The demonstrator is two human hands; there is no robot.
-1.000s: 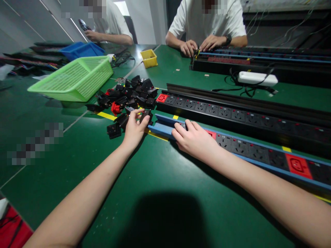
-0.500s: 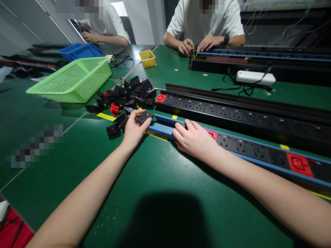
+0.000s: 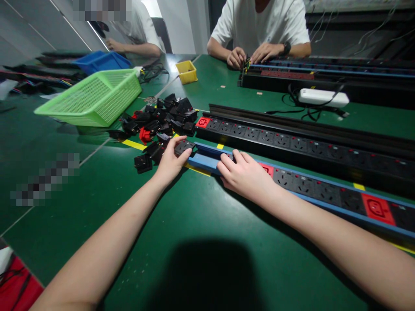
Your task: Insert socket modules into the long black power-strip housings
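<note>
Between the thumb and fingers of my left hand [image 3: 171, 160] is a black socket module [image 3: 184, 147], its slotted face turned up. It is at the left end of a blue metal channel [image 3: 205, 163]; whether it sits inside the channel I cannot tell. My right hand [image 3: 248, 175] is closed over the same channel, fingers curled on a black piece in it that they mostly hide. To the right of that hand, a red socket [image 3: 378, 209] and several black sockets [image 3: 284, 178] fill the channel in a row.
A heap of loose black modules [image 3: 168, 114] and a red module [image 3: 145, 135] lies left of a long black socket strip [image 3: 280, 141]. Behind are a green basket [image 3: 97, 99], a yellow bin [image 3: 187, 72] and a white power strip [image 3: 323, 98]. Across the table a co-worker's hands [image 3: 253, 55] handle wires.
The socket module in my left hand has turned from tilted to face-up at the channel's end. My right hand stays nearly in place.
</note>
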